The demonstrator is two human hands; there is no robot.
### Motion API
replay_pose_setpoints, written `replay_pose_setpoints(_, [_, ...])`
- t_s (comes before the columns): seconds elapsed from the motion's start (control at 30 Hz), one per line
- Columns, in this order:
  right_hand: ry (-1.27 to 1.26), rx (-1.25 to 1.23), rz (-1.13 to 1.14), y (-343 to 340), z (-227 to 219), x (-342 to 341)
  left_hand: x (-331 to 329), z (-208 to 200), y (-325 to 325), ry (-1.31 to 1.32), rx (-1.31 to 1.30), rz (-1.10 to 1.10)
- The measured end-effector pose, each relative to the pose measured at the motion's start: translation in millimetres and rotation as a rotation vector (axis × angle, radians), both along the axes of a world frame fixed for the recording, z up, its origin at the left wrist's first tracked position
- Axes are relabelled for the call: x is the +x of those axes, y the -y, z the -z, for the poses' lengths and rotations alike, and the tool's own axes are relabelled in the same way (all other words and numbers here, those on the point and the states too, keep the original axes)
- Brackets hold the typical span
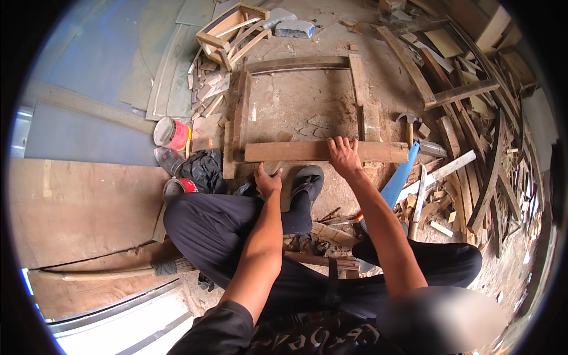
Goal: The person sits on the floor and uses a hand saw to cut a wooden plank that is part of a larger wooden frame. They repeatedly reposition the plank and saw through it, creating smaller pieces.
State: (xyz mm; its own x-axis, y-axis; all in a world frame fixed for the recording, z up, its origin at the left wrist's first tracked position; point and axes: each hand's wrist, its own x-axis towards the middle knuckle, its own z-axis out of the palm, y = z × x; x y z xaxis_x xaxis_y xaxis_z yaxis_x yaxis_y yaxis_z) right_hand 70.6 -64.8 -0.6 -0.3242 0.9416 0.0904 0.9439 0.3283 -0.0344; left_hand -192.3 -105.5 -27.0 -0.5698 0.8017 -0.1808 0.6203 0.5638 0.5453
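A flat brown wooden board point(287, 152) lies crosswise before me, over the near ends of a rectangular wooden frame point(299, 64) on the ground. My right hand point(344, 157) grips the board right of its middle, fingers bent over its far edge. Just below the board's left end is my left hand point(269, 180), thumb and forefinger apart, nothing visible between them. Whether its fingertips touch the board's near edge I cannot tell. Right of the board lie a hammer point(409, 119) and a blue handsaw blade point(400, 176).
Paint cans point(173, 134), a black plastic bag point(204, 168) and a plywood sheet point(89, 207) are on the left. A small wooden frame point(234, 35) and grey blocks point(294, 28) lie at the far side. Piled timber point(461, 127) and scraps cover the right. My shoe point(307, 180) is near the board.
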Motion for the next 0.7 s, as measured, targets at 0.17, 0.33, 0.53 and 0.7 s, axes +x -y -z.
replay_pose_setpoints(0.17, [-0.115,-0.089,0.001,-15.9,-17.7,-3.8,-42.1,21.9,-3.7,0.317,0.053,-0.072])
replay_pose_setpoints(0.33, [-0.218,-0.154,-0.008,-22.7,-35.9,7.9,-47.1,32.6,1.1,1.444,-0.036,-0.542])
replay_pose_setpoints(0.53, [-0.106,-0.171,-0.017,-19.0,-29.5,11.7,-35.6,28.3,0.3,1.287,0.05,-0.873])
replay_pose_setpoints(0.7, [-0.112,-0.193,-0.012,-11.4,-20.8,11.9,-22.0,16.9,1.9,1.051,0.017,-0.637])
